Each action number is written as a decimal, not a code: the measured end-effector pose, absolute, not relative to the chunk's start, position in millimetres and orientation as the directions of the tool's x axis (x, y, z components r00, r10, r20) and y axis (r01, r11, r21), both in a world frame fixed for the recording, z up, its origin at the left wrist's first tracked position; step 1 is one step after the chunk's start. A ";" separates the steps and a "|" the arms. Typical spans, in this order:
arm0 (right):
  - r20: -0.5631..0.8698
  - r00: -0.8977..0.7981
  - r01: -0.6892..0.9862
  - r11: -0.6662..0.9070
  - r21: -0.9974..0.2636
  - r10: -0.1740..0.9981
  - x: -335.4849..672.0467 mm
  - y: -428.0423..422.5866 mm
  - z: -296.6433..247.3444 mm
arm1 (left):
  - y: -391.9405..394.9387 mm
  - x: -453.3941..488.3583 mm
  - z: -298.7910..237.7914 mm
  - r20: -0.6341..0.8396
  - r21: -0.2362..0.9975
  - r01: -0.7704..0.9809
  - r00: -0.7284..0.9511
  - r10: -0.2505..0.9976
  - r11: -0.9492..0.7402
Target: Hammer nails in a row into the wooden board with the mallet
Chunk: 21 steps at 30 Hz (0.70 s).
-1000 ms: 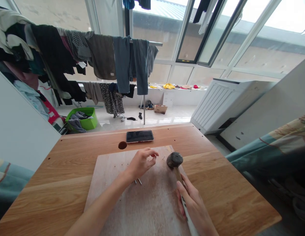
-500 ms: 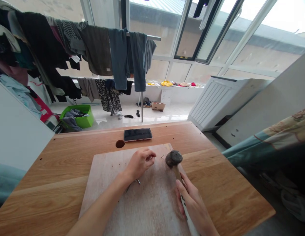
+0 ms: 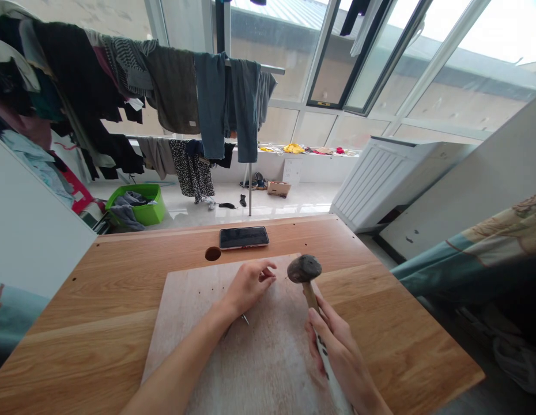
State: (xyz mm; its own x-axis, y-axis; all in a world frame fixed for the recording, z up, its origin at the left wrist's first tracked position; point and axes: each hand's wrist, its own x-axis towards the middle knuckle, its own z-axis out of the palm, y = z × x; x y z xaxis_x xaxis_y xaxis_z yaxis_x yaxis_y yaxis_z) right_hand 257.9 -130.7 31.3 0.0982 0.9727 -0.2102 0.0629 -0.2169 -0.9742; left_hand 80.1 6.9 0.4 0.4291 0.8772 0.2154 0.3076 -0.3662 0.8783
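Hammer (image 3: 310,295) in right hand (image 3: 335,343), left hand (image 3: 250,283) near its head, board (image 3: 259,363) beneath

1. Legible text, numbers or brands: none.
2. Mallet handle (image 3: 332,380): dark marks (image 3: 323,356) spaced along the pale lower section; possibly lettering, too small to read.
3. Brown-grey hanging garment (image 3: 175,86): small pale patch (image 3: 192,123) near lower edge, label-like; content unresolved.
4. Dark window frame (image 3: 337,106): small yellow sticker (image 3: 324,104) on bottom rail; wording not readable.
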 end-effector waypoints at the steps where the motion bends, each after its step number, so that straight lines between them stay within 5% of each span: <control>1: -0.206 0.079 0.068 -0.211 -0.975 0.975 254.3 -128.7 34.2 | 6.8 80.3 0.9 0.213 0.881 0.305 0.429 0.878 -0.363; 10: -0.245 0.028 0.251 -0.244 -0.937 0.969 230.5 -119.7 57.2 | 5.9 80.3 5.6 0.259 0.860 0.311 0.417 0.871 -0.405; 21: -0.231 0.036 0.208 -0.234 -0.950 0.972 237.4 -132.4 50.1 | 0.2 58.4 23.7 0.215 0.805 0.373 0.541 0.813 -0.461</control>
